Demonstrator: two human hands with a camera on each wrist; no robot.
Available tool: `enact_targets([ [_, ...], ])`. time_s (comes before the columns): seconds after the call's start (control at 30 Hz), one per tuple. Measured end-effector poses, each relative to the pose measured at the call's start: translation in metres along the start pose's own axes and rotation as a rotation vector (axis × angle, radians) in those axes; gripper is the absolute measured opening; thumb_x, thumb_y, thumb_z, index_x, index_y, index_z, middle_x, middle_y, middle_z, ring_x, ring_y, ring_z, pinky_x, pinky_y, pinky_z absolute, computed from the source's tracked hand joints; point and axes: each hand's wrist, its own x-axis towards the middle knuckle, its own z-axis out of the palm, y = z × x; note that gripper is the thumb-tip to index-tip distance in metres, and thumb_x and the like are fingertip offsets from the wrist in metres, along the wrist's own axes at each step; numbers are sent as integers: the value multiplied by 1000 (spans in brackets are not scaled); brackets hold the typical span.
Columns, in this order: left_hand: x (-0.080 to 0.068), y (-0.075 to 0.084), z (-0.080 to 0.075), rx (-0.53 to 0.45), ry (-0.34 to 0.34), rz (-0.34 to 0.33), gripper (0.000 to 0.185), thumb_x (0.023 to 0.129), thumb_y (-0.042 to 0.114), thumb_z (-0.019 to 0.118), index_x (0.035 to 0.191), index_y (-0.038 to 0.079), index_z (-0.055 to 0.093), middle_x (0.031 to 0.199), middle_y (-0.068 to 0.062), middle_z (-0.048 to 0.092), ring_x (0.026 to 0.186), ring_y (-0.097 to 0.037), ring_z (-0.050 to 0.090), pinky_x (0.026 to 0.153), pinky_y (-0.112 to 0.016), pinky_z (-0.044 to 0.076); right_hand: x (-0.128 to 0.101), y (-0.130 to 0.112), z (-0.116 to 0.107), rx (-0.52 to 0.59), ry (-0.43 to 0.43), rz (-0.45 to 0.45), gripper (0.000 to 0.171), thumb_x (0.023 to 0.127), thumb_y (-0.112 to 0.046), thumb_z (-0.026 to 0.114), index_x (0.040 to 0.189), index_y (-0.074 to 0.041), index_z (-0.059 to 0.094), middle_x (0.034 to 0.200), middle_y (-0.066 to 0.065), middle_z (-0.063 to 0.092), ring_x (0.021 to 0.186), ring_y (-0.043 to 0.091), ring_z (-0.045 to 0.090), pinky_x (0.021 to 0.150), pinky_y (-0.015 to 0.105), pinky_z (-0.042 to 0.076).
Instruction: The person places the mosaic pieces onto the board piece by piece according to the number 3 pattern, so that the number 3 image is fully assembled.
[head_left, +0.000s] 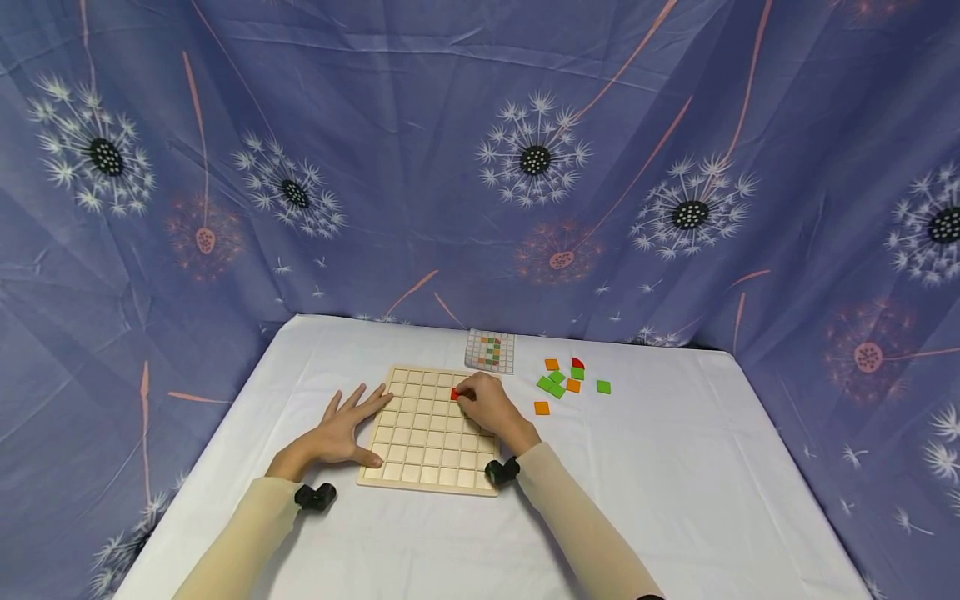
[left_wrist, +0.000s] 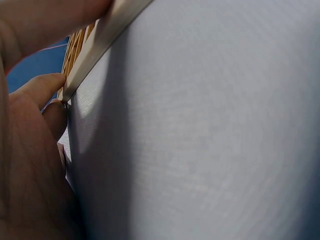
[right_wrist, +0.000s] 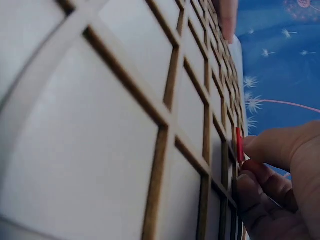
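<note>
Red tile going onto the grid board!
Right hand [head_left: 489, 406] pinches the red tile [head_left: 454, 393] over the wooden grid board [head_left: 427, 467]; left hand [head_left: 347, 427] lies flat, fingers spread, at its left edge.

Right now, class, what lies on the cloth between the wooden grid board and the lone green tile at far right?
In the head view, between the board and the green tile lies a cluster of orange and green tiles.

White tablecloth [head_left: 675, 500] under everything. Pattern card [head_left: 491, 350] lies just beyond the grip; loose green and orange tiles [head_left: 564, 383] sit right of it. Dandelion-print blue curtain [head_left: 480, 167] behind.
</note>
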Motion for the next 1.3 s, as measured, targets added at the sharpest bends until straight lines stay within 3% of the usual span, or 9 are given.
enact_targets([
  [0.4,-1,-1,1,-6,2,-1,119,65,52,89,162,12,33,171,-16,20,157,-50,5,121,-72,-11,-25,-1,-11,110,127,5,29,96,-10,69,124,-1,72,114,12,71,93,20,69,82,32,60],
  [0.7,-1,-1,2,6,0,-9,119,67,51,90,163,12,31,172,-15,18,157,-50,4,121,-71,-12,-45,11,-26,162,218,82,38,94,-12,72,129,0,69,118,17,70,103,30,69,88,44,60],
  [1.0,0,0,2,3,3,-4,119,66,51,90,162,11,32,172,-15,19,157,-51,4,121,-71,-12,-62,38,-51,142,332,162,40,90,-9,77,128,2,69,117,21,70,102,35,68,89,47,60],
  [1.17,0,2,1,7,2,-5,119,66,51,90,162,10,32,171,-16,19,157,-52,5,121,-71,-11,-72,61,-69,114,339,222,42,91,-12,77,130,0,68,120,20,69,104,35,68,89,49,59],
  [1.3,-1,1,1,6,3,-6,120,65,51,90,162,10,32,171,-16,19,157,-52,5,121,-71,-11,-79,79,-85,68,348,200,44,90,-11,77,130,3,67,118,23,68,103,39,67,90,53,58],
])
